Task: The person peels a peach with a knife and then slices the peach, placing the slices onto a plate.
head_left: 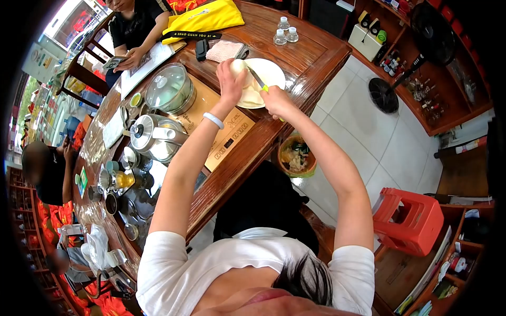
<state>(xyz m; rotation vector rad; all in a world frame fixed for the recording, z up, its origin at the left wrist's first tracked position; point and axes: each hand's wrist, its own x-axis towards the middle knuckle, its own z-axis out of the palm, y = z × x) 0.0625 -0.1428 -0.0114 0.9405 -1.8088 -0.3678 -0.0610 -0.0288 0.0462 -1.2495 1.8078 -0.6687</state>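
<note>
My left hand is closed around a pale, round, peeled fruit whose exact kind I cannot make out. It is held above the near left side of a white plate. Pale cut pieces lie on that plate. In my right hand is a knife with a yellow-green handle, its blade slanting up toward the fruit. Whether the blade touches the fruit is not clear.
A glass pot and a metal kettle stand left of my left arm. Small bottles and a yellow bag are farther back. A waste bin sits below the table edge. People are across the table.
</note>
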